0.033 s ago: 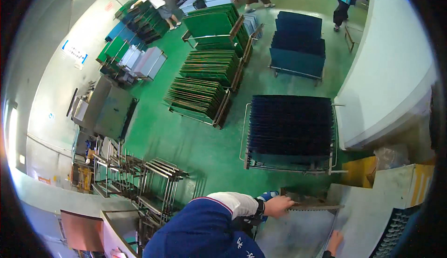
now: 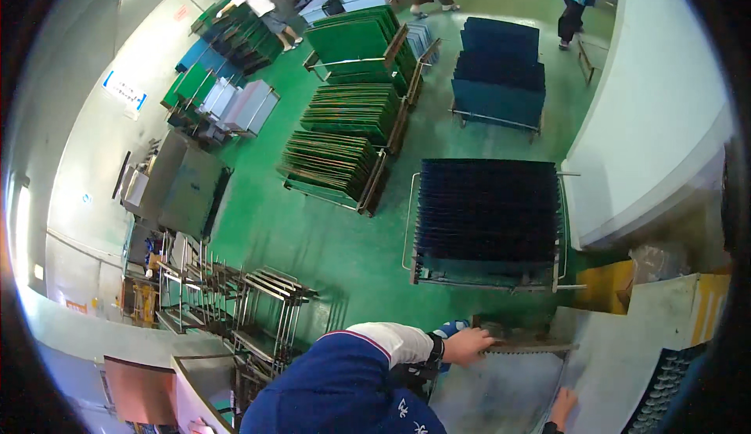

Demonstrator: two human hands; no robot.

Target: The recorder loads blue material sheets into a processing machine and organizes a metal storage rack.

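At about five o'clock in the view lies a grey panel (image 2: 494, 393), flat, dull and cloudy, with paler smears. A brownish toothed bar (image 2: 540, 349) runs along its far edge, its small teeth facing the panel. At the panel's eleven o'clock, the left grip (image 2: 467, 345), a bare hand, lies with curled fingers at the near end of the bar; whether it is clamped on it, I cannot tell. The right grip (image 2: 564, 407), also bare, is at the panel's right edge, between three and four o'clock; its fingers are partly hidden, so whether they are apart or together cannot be told.

White characters mark the navy shirt (image 2: 336, 387). At ten o'clock a wall sign (image 2: 125, 88) with blue ends carries print too small to make out.

The shirt and its white sleeve (image 2: 395, 342) cover the ground to the panel's left. A rack of black sheets (image 2: 486, 211) stands at three o'clock, and a yellow box (image 2: 601, 287) at four. Green sheets (image 2: 350, 109) fill racks between eleven and twelve, dark blue panels (image 2: 499, 74) stand between one and two, and bare metal frames (image 2: 235, 293) crowd eight o'clock. At eleven, a person in white (image 2: 256, 0) stands by further racks.
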